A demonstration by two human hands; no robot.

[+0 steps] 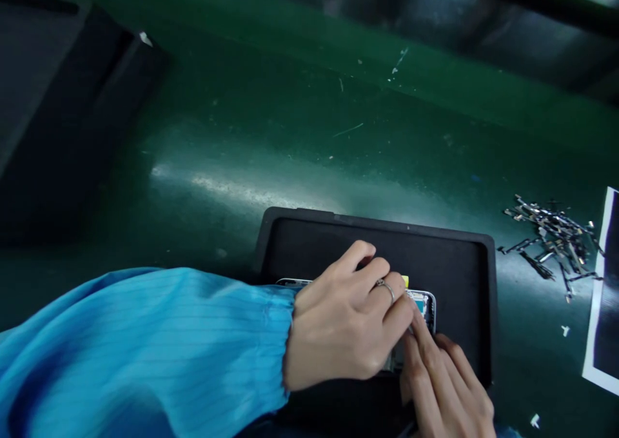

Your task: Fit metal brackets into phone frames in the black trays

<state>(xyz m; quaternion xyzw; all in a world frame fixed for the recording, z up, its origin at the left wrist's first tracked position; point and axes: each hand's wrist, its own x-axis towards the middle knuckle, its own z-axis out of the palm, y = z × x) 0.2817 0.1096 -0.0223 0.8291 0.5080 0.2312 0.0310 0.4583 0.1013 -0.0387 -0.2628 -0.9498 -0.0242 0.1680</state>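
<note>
An opened smartphone lies in a black tray, its silver rim and part of its insides showing between my hands. My left hand, with a ring on one finger, reaches across it from the left with fingers bent. The tips of its thumb and index finger are hidden against the phone. Close beside them, the fingers of my right hand are pressed together over the phone's right part. Whatever either hand pinches is too covered to make out. A small yellow piece shows at the phone's far edge.
Right of the tray, a pile of small dark and metallic parts lies on the green tabletop. Beyond it is a white-bordered dark sheet. Small white scraps lie nearby. A dark box-like object stands far left.
</note>
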